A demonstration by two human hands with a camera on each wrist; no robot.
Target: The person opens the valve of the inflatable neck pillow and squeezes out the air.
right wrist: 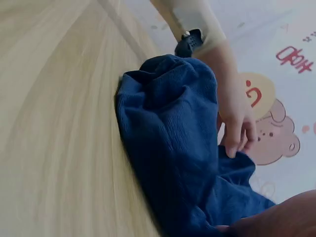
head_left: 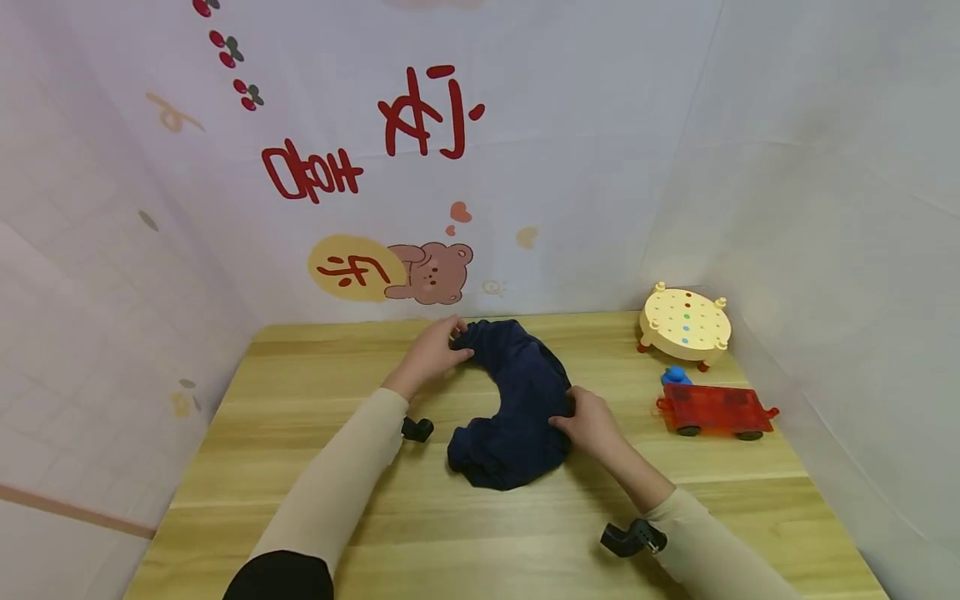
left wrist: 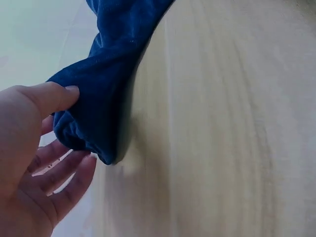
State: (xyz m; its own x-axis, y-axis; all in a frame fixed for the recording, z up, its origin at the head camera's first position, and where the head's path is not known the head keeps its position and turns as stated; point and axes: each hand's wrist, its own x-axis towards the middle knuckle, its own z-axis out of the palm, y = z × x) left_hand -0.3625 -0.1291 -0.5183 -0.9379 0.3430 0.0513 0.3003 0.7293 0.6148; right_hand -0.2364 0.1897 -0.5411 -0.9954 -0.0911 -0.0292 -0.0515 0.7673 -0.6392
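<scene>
A dark blue C-shaped neck pillow [head_left: 528,400] with a soft, wrinkled cover lies on the wooden table, its gap facing left. My left hand [head_left: 437,354] pinches its far end. In the left wrist view, the thumb [left wrist: 61,96] presses on top of the fabric while the fingers spread beneath and beside it. On the outer right side of the pillow, my right hand [head_left: 594,423] grips the edge between thumb and fingers. The right wrist view shows the near rounded end [right wrist: 168,94] bulging up, with part of my right hand [right wrist: 281,219] in the bottom corner.
At the table's right side stand a cream pegged toy stool [head_left: 685,325], a small blue toy piece [head_left: 676,375] and a red toy wagon [head_left: 718,410]. Printed white cloth [head_left: 570,167] walls the back and both sides. Black camera mounts sit on both wrists.
</scene>
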